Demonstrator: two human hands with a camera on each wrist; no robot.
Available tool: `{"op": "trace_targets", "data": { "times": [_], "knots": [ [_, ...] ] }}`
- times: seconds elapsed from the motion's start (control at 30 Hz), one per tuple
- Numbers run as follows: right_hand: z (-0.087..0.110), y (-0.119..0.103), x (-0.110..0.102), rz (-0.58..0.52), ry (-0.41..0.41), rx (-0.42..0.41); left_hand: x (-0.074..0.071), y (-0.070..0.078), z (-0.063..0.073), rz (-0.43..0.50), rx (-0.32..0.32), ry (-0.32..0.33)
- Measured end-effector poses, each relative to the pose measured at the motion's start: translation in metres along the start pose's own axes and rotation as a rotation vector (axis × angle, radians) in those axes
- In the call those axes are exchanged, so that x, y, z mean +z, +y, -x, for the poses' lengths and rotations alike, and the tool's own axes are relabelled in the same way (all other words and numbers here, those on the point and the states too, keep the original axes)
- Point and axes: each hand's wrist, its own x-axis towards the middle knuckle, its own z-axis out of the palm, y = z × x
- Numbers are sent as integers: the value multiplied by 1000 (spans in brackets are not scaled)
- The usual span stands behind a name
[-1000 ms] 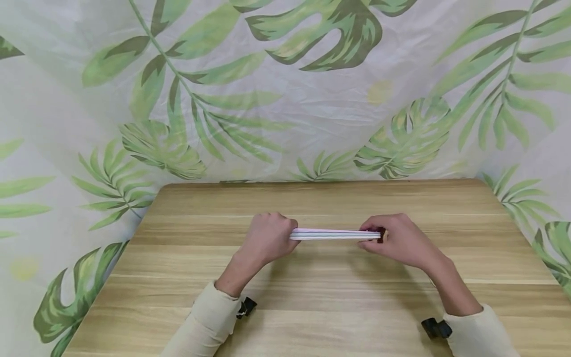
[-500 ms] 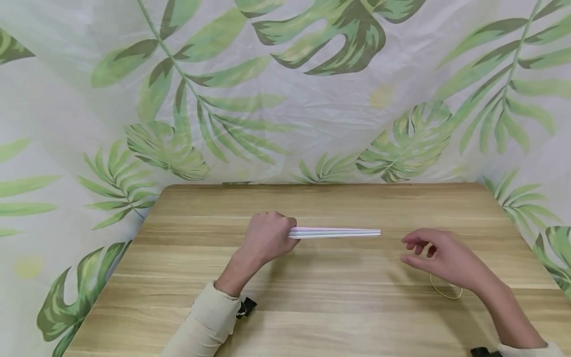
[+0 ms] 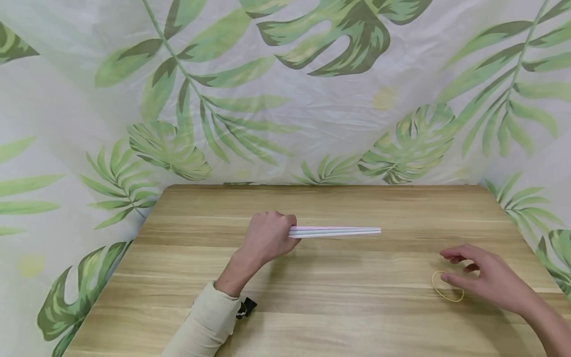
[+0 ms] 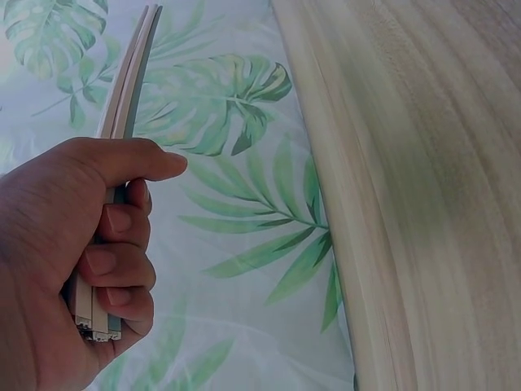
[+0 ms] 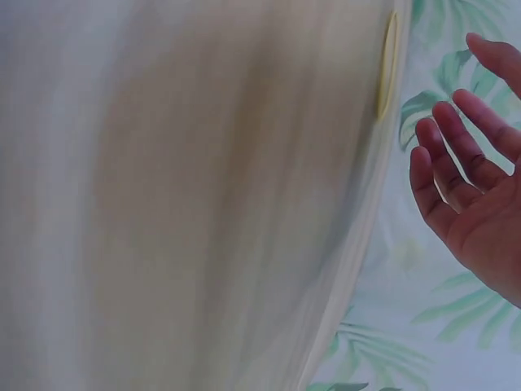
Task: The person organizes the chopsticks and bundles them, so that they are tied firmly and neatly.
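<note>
My left hand (image 3: 269,237) holds a bundle of several chopsticks (image 3: 336,231) in pale pink, white and grey-blue, pointing right over the table. In the left wrist view its fingers curl round the thicker ends of the chopsticks (image 4: 126,85), whose tips lie close together; the butt ends stick out below the little finger. At the right, my right hand (image 3: 492,280) hovers with loosely bent fingers and nothing in them. By its thumb lies a thin yellow rubber band (image 3: 448,299) on the table, partly overlapped by the thumb tip. The right wrist view shows the right hand (image 5: 480,179) with fingers spread.
The wood-grain table (image 3: 339,322) has rounded far corners and stands against a cloth (image 3: 312,124) printed with green leaves. A black clip-like wrist piece (image 3: 246,308) sits by the left sleeve (image 3: 200,320).
My right hand has let go of the chopsticks' tips and moved right and toward me, near the rubber band, which now shows more fully. The left hand keeps its hold, almost still.
</note>
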Motion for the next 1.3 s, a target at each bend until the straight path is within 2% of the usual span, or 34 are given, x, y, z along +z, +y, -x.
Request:
{"op": "trace_targets", "data": {
  "times": [0.3,0.47,0.77,1.07,1.3],
  "knots": [
    [12,17,-2,-46,-13,19,-1,-3,1,10,-14,0],
    [14,22,-2,-63,-34,42,-1,-4,1,53,-22,-8],
    [15,27,-1,-99,-66,27,-2,-9,-1,143,1,-72],
    [18,26,0,-90,-123,36,-2,-11,-1,196,24,-104],
    [17,26,1,-85,-130,34,-6,-13,-1,242,11,-145]
  ]
}}
